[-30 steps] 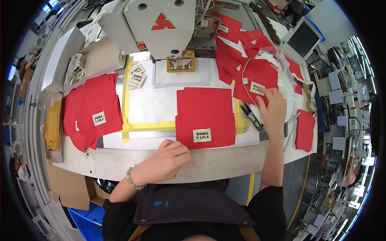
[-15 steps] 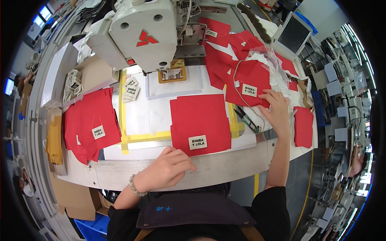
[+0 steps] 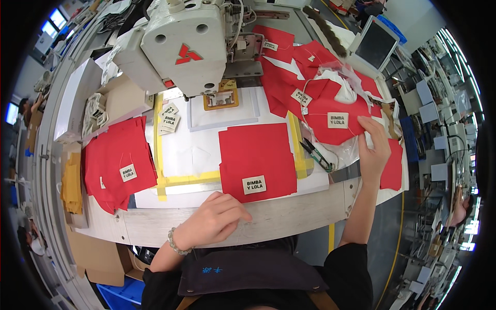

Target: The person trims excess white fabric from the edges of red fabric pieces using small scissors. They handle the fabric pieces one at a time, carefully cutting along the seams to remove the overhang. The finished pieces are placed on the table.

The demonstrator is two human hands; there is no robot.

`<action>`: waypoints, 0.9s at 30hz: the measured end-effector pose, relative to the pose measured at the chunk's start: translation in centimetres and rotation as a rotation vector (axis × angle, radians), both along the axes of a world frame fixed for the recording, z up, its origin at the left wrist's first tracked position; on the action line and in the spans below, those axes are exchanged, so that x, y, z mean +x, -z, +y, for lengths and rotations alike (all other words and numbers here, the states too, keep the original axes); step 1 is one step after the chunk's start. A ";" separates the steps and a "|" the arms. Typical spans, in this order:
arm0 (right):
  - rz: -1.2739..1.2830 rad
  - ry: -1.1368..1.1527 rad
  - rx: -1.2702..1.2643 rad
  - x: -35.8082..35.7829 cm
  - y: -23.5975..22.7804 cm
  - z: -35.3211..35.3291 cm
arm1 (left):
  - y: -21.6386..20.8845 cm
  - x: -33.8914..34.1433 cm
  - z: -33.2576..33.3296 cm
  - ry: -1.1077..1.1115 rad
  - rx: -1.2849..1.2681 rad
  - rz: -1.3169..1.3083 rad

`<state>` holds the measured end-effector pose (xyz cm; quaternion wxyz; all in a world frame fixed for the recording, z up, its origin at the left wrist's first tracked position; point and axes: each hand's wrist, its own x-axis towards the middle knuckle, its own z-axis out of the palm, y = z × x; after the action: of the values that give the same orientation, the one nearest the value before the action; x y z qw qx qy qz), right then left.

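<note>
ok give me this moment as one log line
left hand resting at table edge by red cloth piece | right hand on red cloth pile | sewing machine behind | snips beside

Red fabric pieces (image 3: 257,157) on worktable (image 3: 289,214)
</note>
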<state>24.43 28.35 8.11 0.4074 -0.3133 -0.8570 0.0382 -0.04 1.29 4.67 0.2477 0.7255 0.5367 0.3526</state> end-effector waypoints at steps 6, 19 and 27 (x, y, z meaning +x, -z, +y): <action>0.123 -0.100 0.020 1.0 -4.1 -5.9 | 0.3 1.0 0.4 -0.135 0.216 -0.098; 0.083 -0.573 -1.662 -3.3 0.0 -11.6 | 0.6 1.4 1.5 -0.110 -0.371 -0.664; -0.105 -0.311 -1.092 -4.0 3.9 -11.8 | 2.1 1.3 1.9 -0.143 -0.544 -0.649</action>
<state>20.41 16.51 4.23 0.1326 -0.3503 -0.7680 0.5195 1.25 3.18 2.59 0.5610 0.4462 0.5533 0.4243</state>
